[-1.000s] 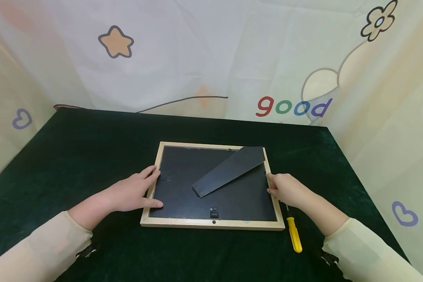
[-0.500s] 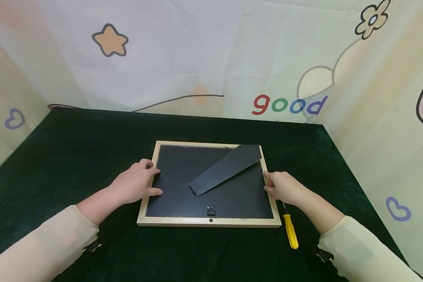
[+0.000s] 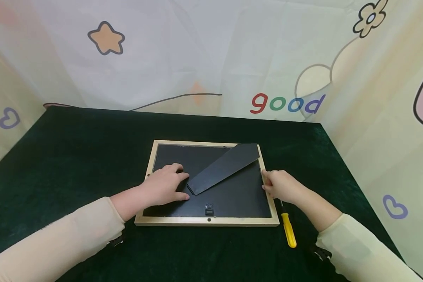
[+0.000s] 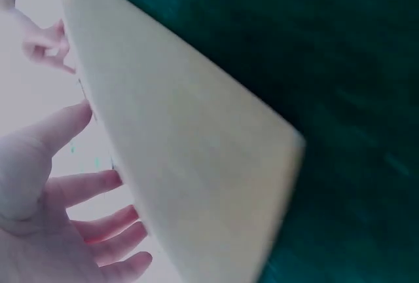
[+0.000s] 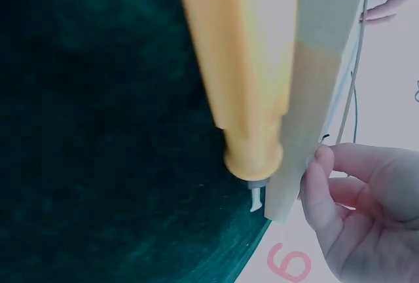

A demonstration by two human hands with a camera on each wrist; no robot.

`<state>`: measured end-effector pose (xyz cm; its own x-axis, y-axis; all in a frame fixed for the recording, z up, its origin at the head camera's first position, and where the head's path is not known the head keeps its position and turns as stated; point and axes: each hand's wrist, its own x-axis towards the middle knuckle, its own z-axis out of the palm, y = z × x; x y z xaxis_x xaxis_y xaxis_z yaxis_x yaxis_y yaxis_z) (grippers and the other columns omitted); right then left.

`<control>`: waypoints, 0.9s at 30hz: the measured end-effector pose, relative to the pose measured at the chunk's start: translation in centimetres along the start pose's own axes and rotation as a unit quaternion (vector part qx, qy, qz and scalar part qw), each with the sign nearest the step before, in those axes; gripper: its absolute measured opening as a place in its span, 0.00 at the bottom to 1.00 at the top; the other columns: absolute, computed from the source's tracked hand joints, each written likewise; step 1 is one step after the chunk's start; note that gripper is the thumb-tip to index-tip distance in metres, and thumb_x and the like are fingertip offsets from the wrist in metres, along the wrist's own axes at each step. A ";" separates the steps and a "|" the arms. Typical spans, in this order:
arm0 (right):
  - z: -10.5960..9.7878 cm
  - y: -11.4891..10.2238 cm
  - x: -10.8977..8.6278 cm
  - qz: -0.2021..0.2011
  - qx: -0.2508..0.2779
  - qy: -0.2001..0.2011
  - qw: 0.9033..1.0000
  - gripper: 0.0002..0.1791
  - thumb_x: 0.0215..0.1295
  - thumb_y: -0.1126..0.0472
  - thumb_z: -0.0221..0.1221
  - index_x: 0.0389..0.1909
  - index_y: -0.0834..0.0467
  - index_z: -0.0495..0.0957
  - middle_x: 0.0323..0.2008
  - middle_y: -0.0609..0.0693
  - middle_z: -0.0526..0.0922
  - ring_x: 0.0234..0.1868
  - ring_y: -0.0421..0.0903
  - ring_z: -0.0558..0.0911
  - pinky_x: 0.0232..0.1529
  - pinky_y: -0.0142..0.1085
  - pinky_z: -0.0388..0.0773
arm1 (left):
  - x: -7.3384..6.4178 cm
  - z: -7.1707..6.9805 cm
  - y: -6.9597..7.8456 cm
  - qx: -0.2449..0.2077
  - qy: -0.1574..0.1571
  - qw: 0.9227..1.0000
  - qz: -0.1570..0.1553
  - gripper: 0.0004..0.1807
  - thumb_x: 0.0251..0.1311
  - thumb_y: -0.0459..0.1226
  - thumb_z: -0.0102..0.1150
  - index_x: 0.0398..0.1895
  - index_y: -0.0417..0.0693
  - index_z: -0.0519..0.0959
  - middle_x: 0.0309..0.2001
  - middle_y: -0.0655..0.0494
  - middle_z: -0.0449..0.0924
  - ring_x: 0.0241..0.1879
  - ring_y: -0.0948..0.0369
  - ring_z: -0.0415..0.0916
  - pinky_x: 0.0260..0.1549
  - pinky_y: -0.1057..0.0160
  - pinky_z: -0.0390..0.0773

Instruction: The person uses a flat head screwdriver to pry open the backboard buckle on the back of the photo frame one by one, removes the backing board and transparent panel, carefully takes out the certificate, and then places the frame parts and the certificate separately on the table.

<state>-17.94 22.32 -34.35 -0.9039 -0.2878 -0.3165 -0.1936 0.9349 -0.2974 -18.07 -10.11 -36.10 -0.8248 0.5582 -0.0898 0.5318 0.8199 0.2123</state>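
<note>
1. Where the pale backdrop [image 3: 183, 47] rises behind the desk [image 3: 91, 156], an orange star [image 3: 106, 38] is printed between ten and eleven o'clock.
2. The left hand [image 3: 163, 184], its cream sleeve [image 3: 67, 235] entering from eight o'clock, is over the nine o'clock side of the picture frame [image 3: 239, 221]; its fingers are apart, and whether they touch the black back panel [image 3: 232, 199] I cannot tell.
3. The picture frame, edged in pale wood, lies back up on the desk, just six o'clock of its middle.
4. A small hanger [image 3: 209, 212] sits at the panel's six o'clock edge.
5. The black stand [image 3: 225, 168] slants across the panel, narrow end near the left fingers, wide end at the frame's two o'clock corner.
6. The right hand [image 3: 283, 186] has its fingers together, clamped on the frame's three o'clock edge.
7. A yellow-handled screwdriver [image 3: 289, 231] lies at four o'clock, just beside the frame, its handle toward five o'clock.
8. A flower [image 3: 370, 18] is printed near two o'clock.
</note>
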 end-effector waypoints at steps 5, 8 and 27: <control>0.3 -1.4 0.8 -0.065 -0.058 0.095 0.992 0.16 0.59 0.63 0.63 0.47 0.65 0.77 0.34 0.54 0.76 0.26 0.43 0.73 0.27 0.31 0.74 | 0.9 0.2 1.4 -0.016 -0.015 1.000 0.013 0.33 0.53 0.53 0.64 0.57 0.40 0.75 0.59 0.43 0.68 0.56 0.49 0.68 0.52 0.51 0.71; 0.3 -3.4 1.7 -0.132 -0.107 0.118 0.978 0.29 0.58 0.61 0.65 0.61 0.61 0.70 0.50 0.55 0.74 0.33 0.45 0.77 0.36 0.34 0.78 | 0.8 0.1 1.2 -0.057 -0.029 0.998 0.000 0.34 0.53 0.53 0.63 0.58 0.40 0.74 0.61 0.44 0.66 0.58 0.49 0.66 0.52 0.51 0.71; -0.3 -7.6 6.2 -0.146 -0.227 -0.028 0.963 0.36 0.60 0.66 0.60 0.69 0.54 0.58 0.66 0.56 0.60 0.21 0.42 0.73 0.31 0.32 0.73 | -4.4 -1.6 -5.8 -0.375 0.024 0.921 -0.100 0.32 0.69 0.47 0.46 0.67 0.35 0.58 0.65 0.35 0.59 0.64 0.42 0.59 0.56 0.42 0.63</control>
<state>-22.19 13.47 -33.74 -0.7665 -0.5504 -0.3310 -0.5940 0.8035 0.0395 -17.79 -17.51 -35.37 -0.9088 0.3853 -0.1601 0.1016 0.5765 0.8107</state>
